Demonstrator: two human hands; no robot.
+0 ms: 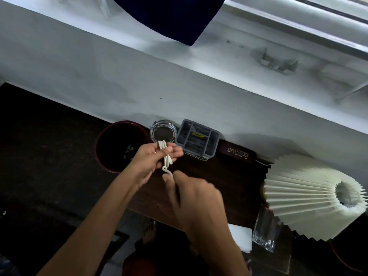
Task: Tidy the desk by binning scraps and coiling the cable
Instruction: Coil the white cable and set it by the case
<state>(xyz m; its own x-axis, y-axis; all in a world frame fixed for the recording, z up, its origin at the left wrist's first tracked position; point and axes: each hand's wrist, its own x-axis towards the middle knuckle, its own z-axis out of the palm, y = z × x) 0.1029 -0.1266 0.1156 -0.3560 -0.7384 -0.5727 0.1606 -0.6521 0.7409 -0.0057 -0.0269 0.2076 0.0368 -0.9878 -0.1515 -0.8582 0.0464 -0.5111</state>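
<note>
Now, cable (165, 155) bundled mid-frame, its long axis running up-down.
Left hand (151, 161) grips the loops; right hand (197, 198), just below, pinches the loose tail (nearer the free end) above the tabletop (223, 176).

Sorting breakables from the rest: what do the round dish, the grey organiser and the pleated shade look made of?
Round dish: clear glass or acrylic, glossy; see-through rim with highlights.
Grey organiser: likely moulded plastic, matte, thin even dividers.
Pleated shade: off-white paper or thin fabric, crisp folds; unclear which.
</note>
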